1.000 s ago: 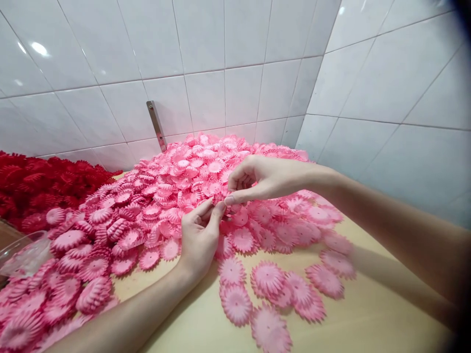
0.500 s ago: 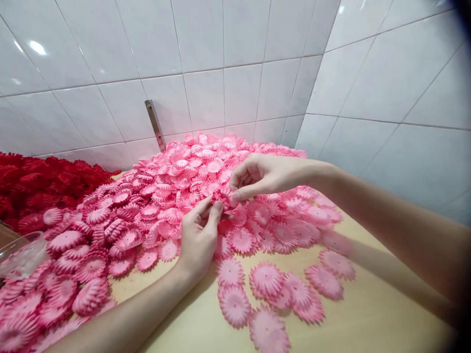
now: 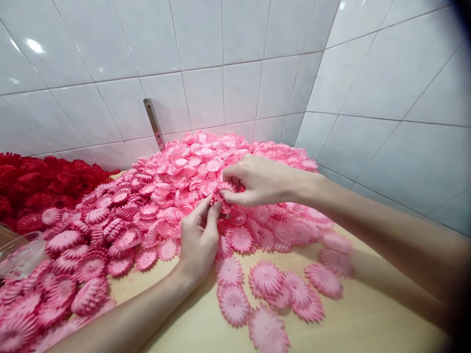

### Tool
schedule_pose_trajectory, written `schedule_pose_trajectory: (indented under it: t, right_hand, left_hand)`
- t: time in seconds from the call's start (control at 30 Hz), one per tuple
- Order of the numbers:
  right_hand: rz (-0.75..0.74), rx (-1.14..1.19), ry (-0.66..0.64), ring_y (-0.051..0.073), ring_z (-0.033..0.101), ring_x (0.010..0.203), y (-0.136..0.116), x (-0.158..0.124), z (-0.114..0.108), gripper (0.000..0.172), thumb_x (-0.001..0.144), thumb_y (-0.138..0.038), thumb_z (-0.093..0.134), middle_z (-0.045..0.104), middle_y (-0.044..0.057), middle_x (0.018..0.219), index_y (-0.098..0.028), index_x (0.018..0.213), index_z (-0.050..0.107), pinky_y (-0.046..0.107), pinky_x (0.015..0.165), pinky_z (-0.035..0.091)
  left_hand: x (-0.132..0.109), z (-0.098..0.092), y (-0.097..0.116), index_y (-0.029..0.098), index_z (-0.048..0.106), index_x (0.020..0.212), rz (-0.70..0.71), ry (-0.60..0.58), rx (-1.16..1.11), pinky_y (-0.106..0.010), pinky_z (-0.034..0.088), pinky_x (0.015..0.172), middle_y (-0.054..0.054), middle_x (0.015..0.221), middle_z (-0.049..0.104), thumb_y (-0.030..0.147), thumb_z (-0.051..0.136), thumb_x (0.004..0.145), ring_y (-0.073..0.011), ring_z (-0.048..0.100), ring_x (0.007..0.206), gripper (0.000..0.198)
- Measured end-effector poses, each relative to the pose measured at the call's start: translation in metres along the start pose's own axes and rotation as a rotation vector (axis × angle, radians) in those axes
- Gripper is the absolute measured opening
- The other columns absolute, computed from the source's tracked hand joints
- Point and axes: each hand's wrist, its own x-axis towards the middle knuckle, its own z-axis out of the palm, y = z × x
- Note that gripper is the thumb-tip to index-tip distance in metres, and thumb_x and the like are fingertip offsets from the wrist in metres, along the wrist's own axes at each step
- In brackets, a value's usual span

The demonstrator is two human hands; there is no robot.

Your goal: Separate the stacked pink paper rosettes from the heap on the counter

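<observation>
My left hand is closed, thumb against fingers, on a pink scalloped fabric disc whose edge shows at the fingertips. Just to its right, my right hand pinches a pink petal disc between thumb and curled fingers. The two hands nearly meet in front of a large heap of pink petal discs. Where the pieces meet, the fingers hide how they join. Several loose pink discs lie flat on the table below the hands.
On the far left is a pile of red petal pieces. A clear plastic container stands at the left edge among pink discs. Behind the heap rises a tiled wall with a metal strip fixed to it.
My right hand has shifted slightly left and its fingers have closed around the pink disc's edge. My left hand stays nearly where it was.
</observation>
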Motion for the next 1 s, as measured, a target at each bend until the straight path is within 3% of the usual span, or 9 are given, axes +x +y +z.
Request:
schedule_pose_trajectory:
  t: [0.13,0.27,0.37,0.47,0.57,0.7,0.77,0.9,1.0]
  right_hand:
    - [-0.016,0.042,0.035,0.008,0.034,0.046,-0.011,0.001,-0.002,0.032,0.081,-0.024,0.053,0.041,-0.003,0.049,-0.018,0.055,0.035,0.027,0.047,0.025]
    - [0.195,0.483,0.043,0.011,0.053,0.053,0.008,0.001,-0.009,0.022,0.08,-0.022,0.057,0.06,0.003,0.064,-0.018,0.062,0.045,0.025,0.046,0.037]
    - [0.314,0.71,0.326,0.02,0.066,0.07,0.038,-0.004,-0.02,0.019,0.082,-0.021,0.054,0.066,0.009,0.076,-0.019,0.065,0.046,0.031,0.056,0.05]
    - [0.293,0.699,0.435,0.024,0.068,0.082,0.057,-0.012,-0.034,0.027,0.078,-0.017,0.059,0.069,0.011,0.086,-0.018,0.055,0.046,0.035,0.067,0.053]
    - [0.192,0.681,0.362,0.018,0.065,0.062,0.05,-0.017,-0.041,0.033,0.075,-0.017,0.065,0.068,0.01,0.075,-0.018,0.051,0.042,0.03,0.055,0.05]
    - [0.105,0.656,0.051,0.012,0.062,0.058,0.018,-0.011,-0.033,0.04,0.068,-0.019,0.073,0.066,0.006,0.076,-0.018,0.053,0.036,0.024,0.048,0.047]
    - [0.034,0.652,0.022,0.011,0.06,0.058,0.004,-0.008,-0.026,0.044,0.069,-0.015,0.071,0.062,0.003,0.069,-0.02,0.054,0.03,0.022,0.046,0.043]
    - [-0.048,0.552,0.101,0.006,0.046,0.05,-0.007,-0.006,-0.023,0.042,0.068,-0.004,0.064,0.046,-0.004,0.054,-0.019,0.053,0.028,0.02,0.041,0.029]
    - [-0.047,0.489,0.143,0.004,0.036,0.047,-0.009,-0.009,-0.029,0.039,0.067,-0.001,0.063,0.035,-0.007,0.051,-0.018,0.052,0.032,0.021,0.041,0.023]
  left_hand:
    - [-0.003,-0.001,0.001,0.018,0.063,0.085,0.019,0.035,-0.005,-0.023,0.045,0.065,0.0,0.076,0.062,0.031,0.055,0.09,-0.0141,0.055,0.071,0.016]
    - [-0.009,-0.002,0.001,0.019,0.057,0.076,0.032,0.09,-0.027,-0.022,0.04,0.059,0.002,0.066,0.052,0.033,0.054,0.09,-0.0119,0.049,0.062,0.02]
    - [-0.013,-0.001,0.003,0.02,0.061,0.08,0.066,0.061,-0.006,-0.023,0.039,0.058,0.002,0.064,0.053,0.033,0.056,0.09,-0.0111,0.047,0.057,0.018]
    - [-0.012,0.001,0.003,0.019,0.061,0.08,0.079,0.035,-0.006,-0.023,0.043,0.061,0.001,0.068,0.056,0.034,0.055,0.09,-0.0115,0.052,0.062,0.019]
    - [-0.008,0.001,0.002,0.019,0.059,0.081,0.044,0.061,-0.041,-0.023,0.047,0.064,0.001,0.074,0.058,0.036,0.053,0.091,-0.012,0.055,0.067,0.021]
    - [-0.006,0.0,0.001,0.02,0.059,0.086,0.071,0.028,-0.042,-0.025,0.05,0.069,0.001,0.079,0.059,0.037,0.051,0.093,-0.0123,0.058,0.07,0.02]
    - [-0.007,-0.001,0.001,0.02,0.06,0.087,0.107,0.009,-0.011,-0.026,0.05,0.07,0.001,0.079,0.06,0.036,0.051,0.093,-0.0124,0.058,0.071,0.019]
    - [-0.008,0.0,0.0,0.021,0.061,0.087,0.079,-0.02,-0.101,-0.026,0.05,0.07,0.0,0.077,0.059,0.039,0.053,0.092,-0.0132,0.059,0.073,0.02]
    - [-0.004,0.0,-0.001,0.023,0.062,0.103,0.041,0.004,-0.332,-0.029,0.052,0.077,-0.005,0.098,0.063,0.046,0.048,0.092,-0.0176,0.061,0.092,0.03]
